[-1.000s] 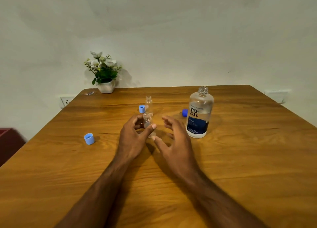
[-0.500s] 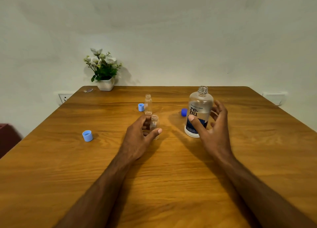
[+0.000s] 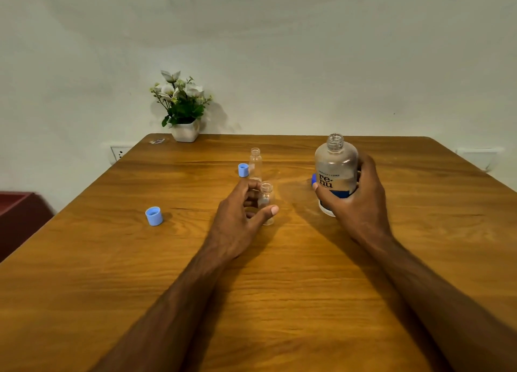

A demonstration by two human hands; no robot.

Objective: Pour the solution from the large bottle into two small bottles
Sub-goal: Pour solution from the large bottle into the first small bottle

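The uncapped large bottle (image 3: 335, 173) is standing upright right of centre on the table (image 3: 279, 287), with the right hand (image 3: 355, 201) wrapping around its lower half. The left hand (image 3: 240, 220) is gripping the near small bottle (image 3: 266, 201) between thumb and fingers, while the far small bottle (image 3: 255, 163) is standing behind it beside a light blue cap (image 3: 243, 170). Another light blue cap (image 3: 154, 216) is lying well to the left.

Bare table (image 3: 279, 301) lies between near small bottle (image 3: 266, 204) and large bottle (image 3: 335, 173).

Wooden table (image 3: 112, 273) — small bottles (image 3: 255, 163), blue caps (image 3: 154, 216), flowerpot (image 3: 185, 132).
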